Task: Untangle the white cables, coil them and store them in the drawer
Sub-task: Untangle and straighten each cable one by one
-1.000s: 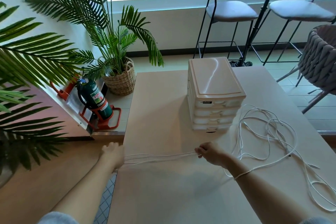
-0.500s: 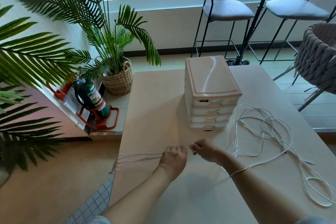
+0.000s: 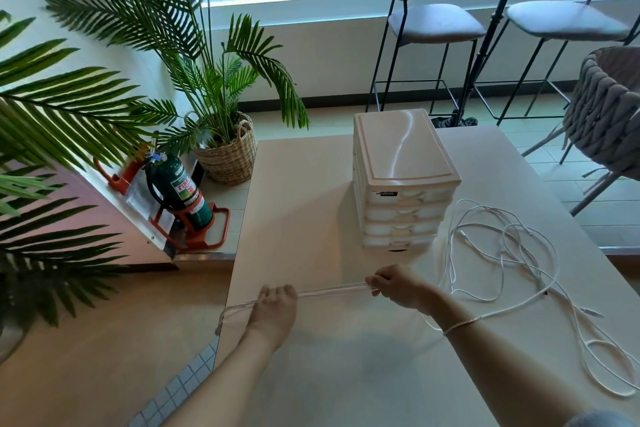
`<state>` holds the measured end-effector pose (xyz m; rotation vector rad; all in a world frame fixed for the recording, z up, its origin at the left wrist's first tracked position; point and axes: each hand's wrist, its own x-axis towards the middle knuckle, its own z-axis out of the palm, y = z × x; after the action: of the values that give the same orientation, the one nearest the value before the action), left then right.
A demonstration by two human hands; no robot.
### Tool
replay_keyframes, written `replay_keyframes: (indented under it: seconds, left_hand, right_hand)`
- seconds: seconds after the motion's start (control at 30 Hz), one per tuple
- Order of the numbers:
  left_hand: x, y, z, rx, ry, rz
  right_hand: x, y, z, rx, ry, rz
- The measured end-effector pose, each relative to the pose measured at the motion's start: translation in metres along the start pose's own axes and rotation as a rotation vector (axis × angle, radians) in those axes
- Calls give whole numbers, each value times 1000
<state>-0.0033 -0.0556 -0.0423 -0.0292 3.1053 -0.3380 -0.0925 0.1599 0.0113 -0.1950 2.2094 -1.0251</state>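
Table (image 3: 311, 218) fills the middle of the room, pale and wide, and everything else sits in relation to the white drawer unit (image 3: 401, 184) standing on it, all its drawers closed. Beyond the drawer unit, two bar stools (image 3: 436, 24) stand by the window; to its left, on the floor, a potted palm (image 3: 221, 104) in a woven basket and a green fire extinguisher (image 3: 180, 191) in an orange stand. To the right of the drawer unit the white cables (image 3: 512, 253) sprawl in loose, tangled loops across the tabletop. In front of it, a few strands are pulled straight between the two hands: the right hand (image 3: 398, 284) pinches them with curled fingers, and the left hand (image 3: 273, 308), nearer the table's left edge, closes its fingers around the same strands.
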Motion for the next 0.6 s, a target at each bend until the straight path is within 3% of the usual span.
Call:
replay_keyframes:
  seconds: [0.6]
  left_hand:
    - [-20, -79, 6, 196, -523, -340]
  right_hand:
    - [-5, -6, 5, -113, -13, -26]
